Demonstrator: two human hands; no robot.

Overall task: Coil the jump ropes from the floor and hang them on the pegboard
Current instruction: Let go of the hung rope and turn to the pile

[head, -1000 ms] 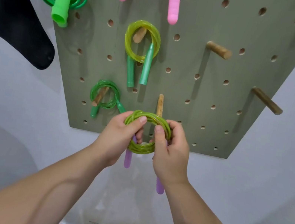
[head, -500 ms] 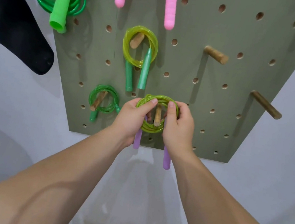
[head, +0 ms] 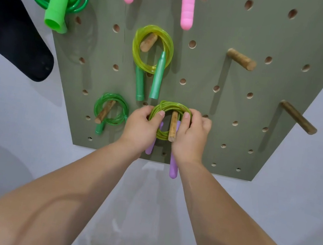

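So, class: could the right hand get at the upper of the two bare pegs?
Probably yes: nothing lies between the right hand and that bare peg, though it grips the green coil now.

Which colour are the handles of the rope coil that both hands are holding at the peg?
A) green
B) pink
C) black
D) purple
D: two purple handles hang below the yellow-green coil, which the left hand and right hand grip around the wooden peg.
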